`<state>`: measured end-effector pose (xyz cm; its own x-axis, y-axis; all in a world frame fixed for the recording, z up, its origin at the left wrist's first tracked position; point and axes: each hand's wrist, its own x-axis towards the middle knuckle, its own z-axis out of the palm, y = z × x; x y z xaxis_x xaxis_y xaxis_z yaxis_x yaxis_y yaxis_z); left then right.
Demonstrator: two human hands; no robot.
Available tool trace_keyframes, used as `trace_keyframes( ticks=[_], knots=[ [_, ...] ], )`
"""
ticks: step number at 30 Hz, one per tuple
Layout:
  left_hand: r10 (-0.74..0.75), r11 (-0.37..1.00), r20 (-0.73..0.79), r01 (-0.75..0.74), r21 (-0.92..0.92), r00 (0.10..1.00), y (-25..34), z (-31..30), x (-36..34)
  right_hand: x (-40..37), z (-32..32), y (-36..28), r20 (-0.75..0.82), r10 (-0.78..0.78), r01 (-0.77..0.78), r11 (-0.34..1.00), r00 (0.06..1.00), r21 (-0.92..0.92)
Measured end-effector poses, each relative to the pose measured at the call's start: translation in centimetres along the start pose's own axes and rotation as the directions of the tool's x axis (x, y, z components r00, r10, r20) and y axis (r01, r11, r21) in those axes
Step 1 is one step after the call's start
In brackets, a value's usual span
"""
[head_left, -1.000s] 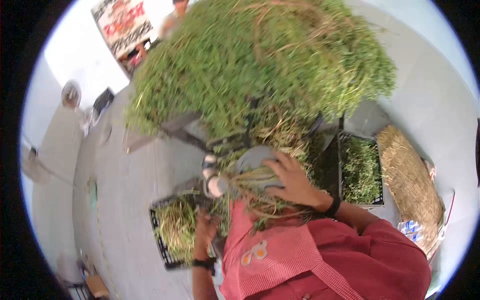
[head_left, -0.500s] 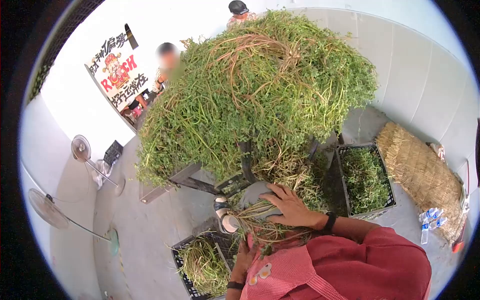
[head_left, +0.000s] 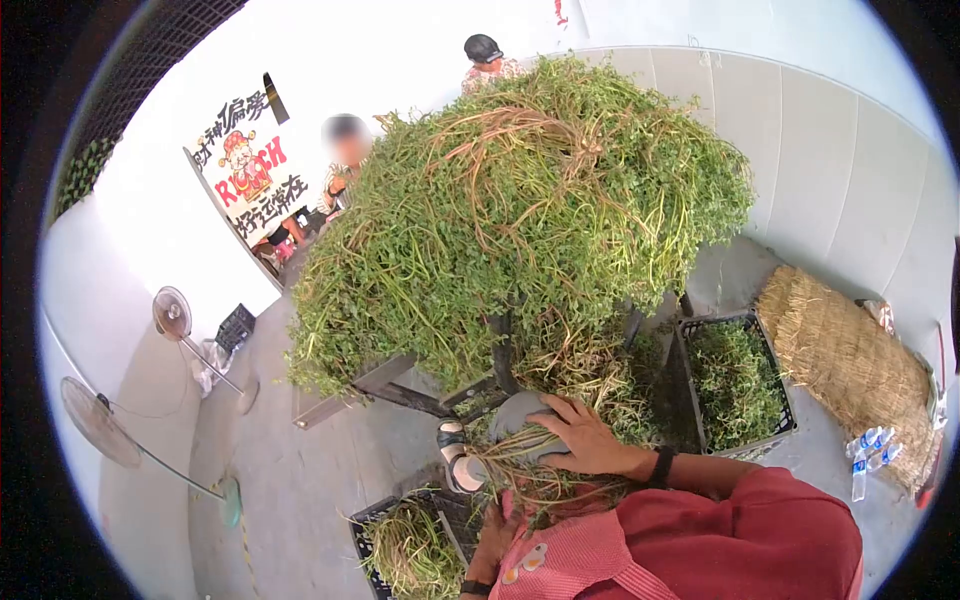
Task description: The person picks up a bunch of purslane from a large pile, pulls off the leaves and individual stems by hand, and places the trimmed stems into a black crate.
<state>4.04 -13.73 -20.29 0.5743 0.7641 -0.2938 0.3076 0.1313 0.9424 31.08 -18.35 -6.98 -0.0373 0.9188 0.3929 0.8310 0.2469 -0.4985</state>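
My right hand (head_left: 588,442) lies palm down on my grey-clad knee (head_left: 515,412), fingers spread, with its thumb side over a bundle of green leafy stems (head_left: 525,450). The stems lie across my lap and partly under that hand. Below them, my left hand (head_left: 495,535) is by the pink apron (head_left: 565,550), its fingers curled near the lower stems. A small bright pink patch shows at those fingers, but what they hold is hidden. In front of me, a large heap of the same greens (head_left: 530,210) covers a dark-framed table (head_left: 400,392).
A black crate (head_left: 375,560) of stems stands at lower left, another crate (head_left: 790,425) of greens at right. Straw matting (head_left: 850,365) and water bottles (head_left: 868,455) lie farther right. Two fans (head_left: 230,500) stand at left. Two people (head_left: 345,165) are behind the heap.
The view has tilted up slightly, so the scene sits lower in the picture. Both hands keep nearly the same places on the lap, and the stems have barely moved.
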Motion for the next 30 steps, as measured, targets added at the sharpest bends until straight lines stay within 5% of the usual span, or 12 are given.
trace_keyframes(
  ticks=[4, 7, 11, 13, 17, 19, 20, 21, 22, 26, 28, 30],
  knots=[
    [-0.097, 0.969, 0.055, 0.082, 0.233, 0.994, -6.6, -2.2, 2.5, 0.0, -0.4, -0.3, -0.017, -0.025, 0.025, 0.999, 1.0, -0.021],
    [0.137, 0.967, 0.04, -0.142, 0.214, 0.99, -2.6, -0.8, 1.2, 0.1, -0.5, -0.3, 0.002, -0.014, 0.014, 1.0, 1.0, 0.0],
    [0.111, 0.944, 0.045, -0.12, 0.307, 0.993, -1.5, -0.6, 0.9, 0.1, -0.4, -0.2, 0.006, -0.011, 0.011, 1.0, 1.0, -0.002],
    [0.169, 0.982, -0.018, -0.169, -0.078, 0.986, -0.1, 0.5, 0.1, 0.1, -0.3, -0.2, 0.014, -0.01, 0.011, 1.0, 1.0, -0.016],
    [0.101, 0.989, -0.035, -0.097, 0.115, 0.994, -5.1, -1.0, 1.6, 0.1, -0.2, -0.1, 0.02, 0.006, -0.006, 1.0, 1.0, 0.002],
    [-0.021, 0.935, 0.026, 0.029, -0.353, 0.999, -8.8, -1.6, 2.8, 0.1, -0.2, -0.1, 0.016, 0.002, -0.003, 1.0, 1.0, 0.005],
    [-0.022, 0.935, 0.026, 0.03, -0.353, 0.999, -7.7, -1.5, 2.2, 0.1, -0.2, -0.1, 0.009, -0.005, 0.005, 1.0, 1.0, 0.0],
    [0.224, 0.975, 0.017, -0.224, 0.0, 0.974, -3.8, -0.9, 0.7, 0.1, -0.2, -0.1, 0.001, -0.012, 0.012, 1.0, 1.0, -0.006],
    [0.444, 0.825, 0.096, -0.448, 0.345, 0.891, -1.4, -0.5, -0.2, 0.0, -0.2, -0.1, 0.002, -0.011, 0.011, 1.0, 1.0, -0.005],
    [0.408, 0.818, 0.075, -0.401, 0.412, 0.91, -1.4, -0.5, -0.1, 0.0, -0.2, -0.1, 0.02, 0.001, -0.001, 1.0, 1.0, 0.001],
    [0.156, 0.983, -0.028, -0.152, 0.098, 0.987, -3.7, -0.6, 0.9, 0.1, -0.2, -0.1, 0.018, 0.001, -0.001, 1.0, 1.0, 0.01],
    [0.071, 0.997, -0.027, -0.07, 0.022, 0.997, 3.1, 0.8, -1.2, 0.0, -0.3, -0.1, 0.016, -0.005, 0.005, 1.0, 1.0, 0.006]
  ],
)
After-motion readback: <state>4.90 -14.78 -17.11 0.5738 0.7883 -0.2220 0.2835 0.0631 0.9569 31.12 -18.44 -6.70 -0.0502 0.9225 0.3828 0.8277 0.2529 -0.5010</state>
